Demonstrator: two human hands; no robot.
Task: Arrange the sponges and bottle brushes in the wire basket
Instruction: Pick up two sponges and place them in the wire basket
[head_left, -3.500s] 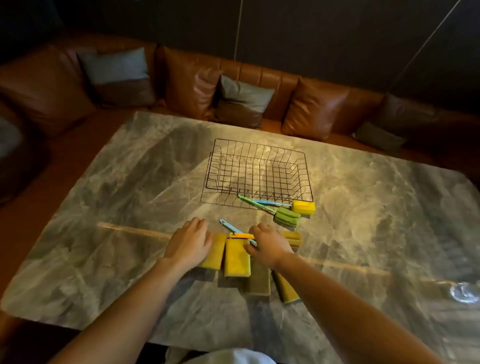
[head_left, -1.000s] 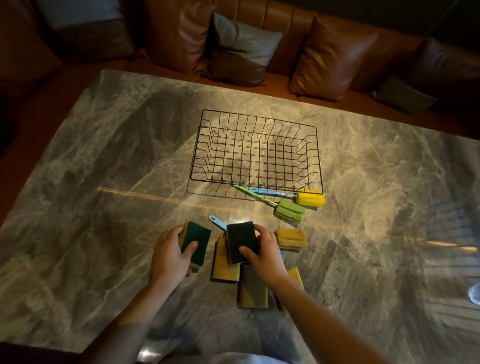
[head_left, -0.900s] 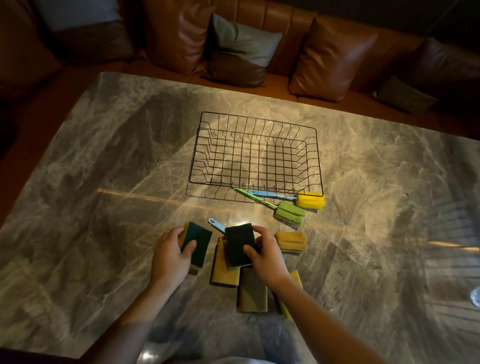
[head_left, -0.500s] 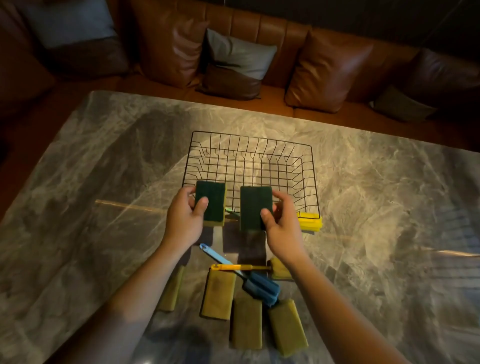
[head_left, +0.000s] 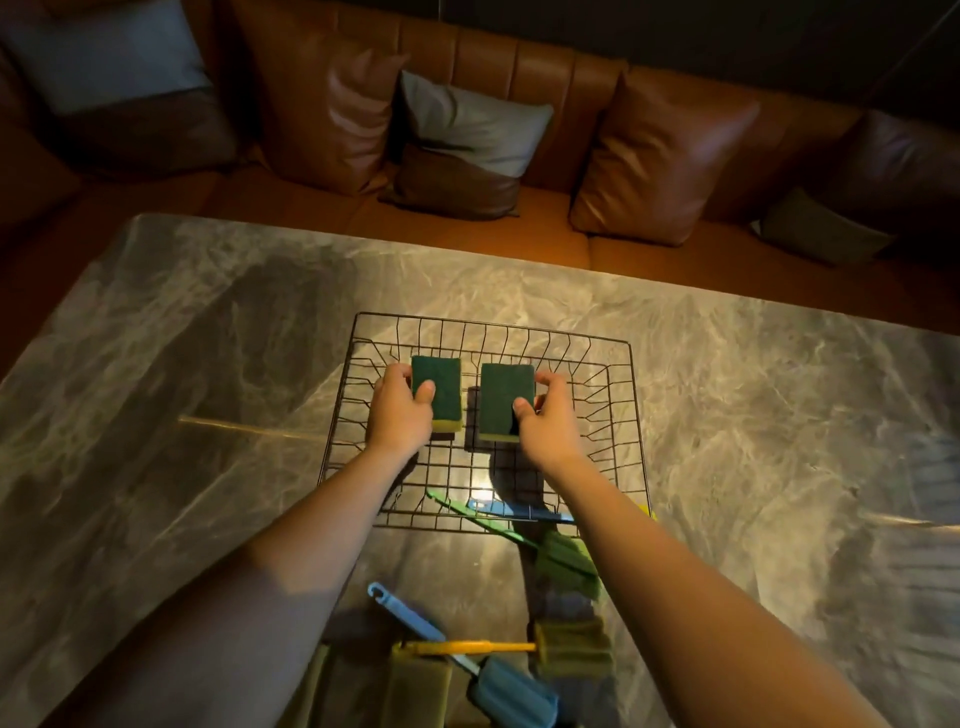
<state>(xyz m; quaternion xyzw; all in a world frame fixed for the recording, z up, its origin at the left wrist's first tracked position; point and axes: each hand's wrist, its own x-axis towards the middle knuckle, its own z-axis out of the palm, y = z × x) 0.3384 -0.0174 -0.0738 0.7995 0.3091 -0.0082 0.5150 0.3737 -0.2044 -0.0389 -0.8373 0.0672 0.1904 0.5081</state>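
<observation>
A black wire basket (head_left: 636, 415) stands mid-table. Inside it, my left hand (head_left: 399, 413) grips a green-topped yellow sponge (head_left: 439, 387), and my right hand (head_left: 548, 418) grips a second green-topped sponge (head_left: 505, 397) beside it. Both sponges are side by side over the basket's far half. Near me lie a blue bottle brush (head_left: 498, 688), a yellow-handled brush (head_left: 571, 647), a green brush (head_left: 563, 561) and a brush with a blue handle (head_left: 519, 512) against the basket's front. Several yellow sponges (head_left: 421, 693) lie at the bottom edge.
The grey marble table (head_left: 182, 415) reaches out on both sides of the basket. A brown leather sofa (head_left: 545, 78) with cushions (head_left: 467, 135) runs behind the far table edge.
Both hands picked a sponge each off the table and carried them forward, from the basket's front edge to over its far half. My view tilted down and closer.
</observation>
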